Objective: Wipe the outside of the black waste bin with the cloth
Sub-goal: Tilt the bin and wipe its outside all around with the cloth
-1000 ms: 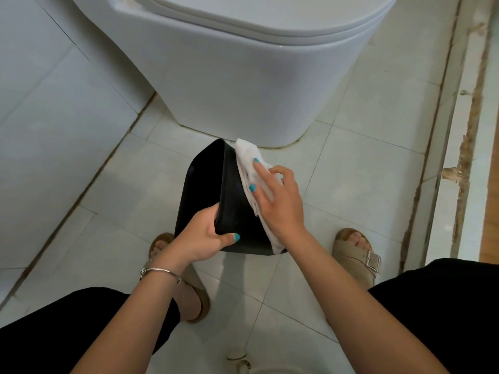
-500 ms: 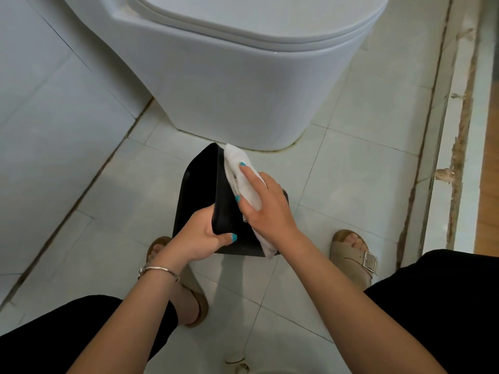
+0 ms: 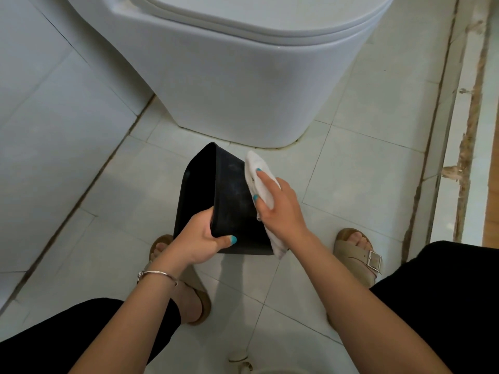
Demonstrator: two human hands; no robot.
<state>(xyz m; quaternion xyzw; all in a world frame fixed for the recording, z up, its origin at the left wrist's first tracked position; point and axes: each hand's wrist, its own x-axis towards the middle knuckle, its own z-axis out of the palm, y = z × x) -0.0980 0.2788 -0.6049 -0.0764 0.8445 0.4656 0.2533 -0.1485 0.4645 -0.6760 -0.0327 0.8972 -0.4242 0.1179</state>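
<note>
Black waste bin (image 3: 232, 201) held tilted above the tiled floor (image 3: 359, 184), just in front of the base of the white toilet (image 3: 237, 85), opening turned to the person's left. No brand, label or writing legible on any surface.

Left hand (image 3: 201, 241): gripping the near rim of the bin, thumb on the outer wall, fingers hooked inside.

Right hand (image 3: 278, 209): pressing a white cloth (image 3: 260, 175) against the bin's right outer wall; index finger stretched along the cloth, thumb curled round its near edge. Cloth tail hangs below the bin's near lower corner.

Silver bracelet (image 3: 158, 275) on left wrist. Tan sandals (image 3: 357, 256) on both feet, one either side of the bin.
</note>
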